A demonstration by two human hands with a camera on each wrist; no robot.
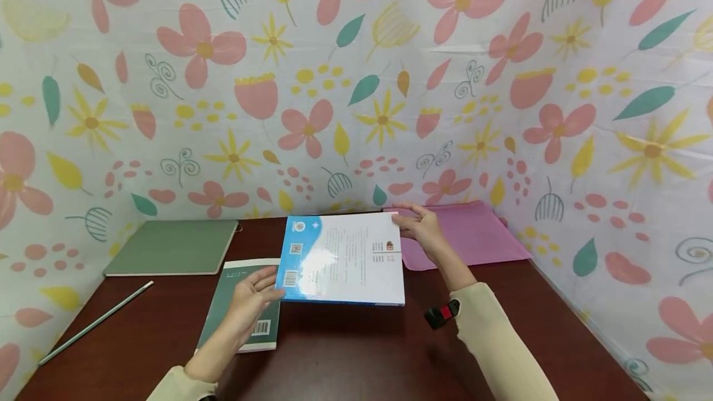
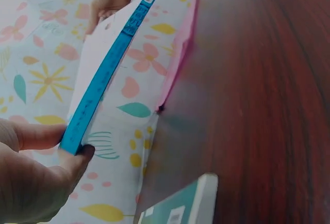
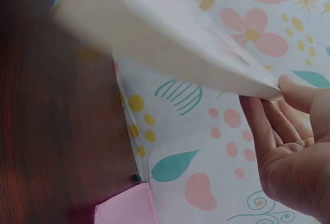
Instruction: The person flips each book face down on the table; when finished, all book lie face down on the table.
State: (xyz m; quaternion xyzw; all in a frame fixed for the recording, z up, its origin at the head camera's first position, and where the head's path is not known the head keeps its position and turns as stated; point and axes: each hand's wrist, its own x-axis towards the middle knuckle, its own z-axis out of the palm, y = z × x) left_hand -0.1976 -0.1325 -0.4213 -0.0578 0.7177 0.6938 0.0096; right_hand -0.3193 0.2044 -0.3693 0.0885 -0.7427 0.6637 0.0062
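A blue and white paperback book (image 1: 345,258) is held above the table by both hands, its printed cover with a barcode facing up. My left hand (image 1: 252,299) pinches its left edge near the lower corner, thumb on top. In the left wrist view the blue spine (image 2: 111,74) runs up from the fingers. My right hand (image 1: 420,228) grips the far right corner. The right wrist view has the white page edges (image 3: 170,49) blurred, with thumb and fingers of that hand on either side of a corner. Partly under the left forearm lies a dark green book (image 1: 223,296).
A green notebook (image 1: 172,246) lies at the back left of the dark wooden table (image 1: 345,357). To its front is a thin pencil-like stick (image 1: 97,322). A pink pouch (image 1: 473,234) lies at the back right. Flower-patterned cloth (image 1: 356,79) walls the table's back and sides.
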